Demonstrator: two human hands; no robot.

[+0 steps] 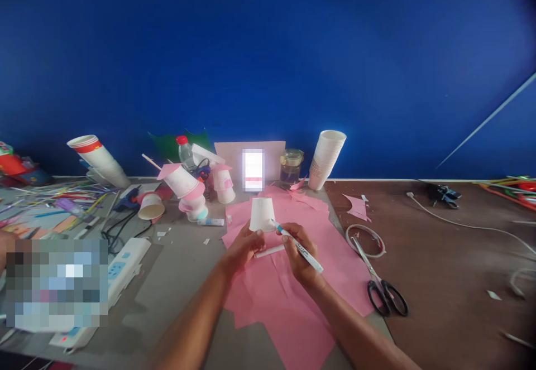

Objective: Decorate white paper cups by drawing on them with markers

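Observation:
Upside down in front of me is a white paper cup (pixel 262 214), its rim pinched in my left hand (pixel 247 247). My right hand (pixel 302 251) is closed around a white marker pen (pixel 309 257) with black lettering. The marker's tip is at the cup's lower right side, near the rim; whether it touches I cannot tell. A slim white stick-like piece (pixel 269 251) shows between my hands, partly behind my fingers. Under both hands spreads cut pink paper (pixel 301 314).
Black-handled scissors (pixel 380 286) and a tape ring (pixel 365 240) lie right. Behind stand stacked paper cups (pixel 328 159), a glass jar (pixel 291 168) and decorated cup figures (pixel 184 186). A white power strip (pixel 121 275) and cables lie left. A blue wall (pixel 268 68) closes off the back.

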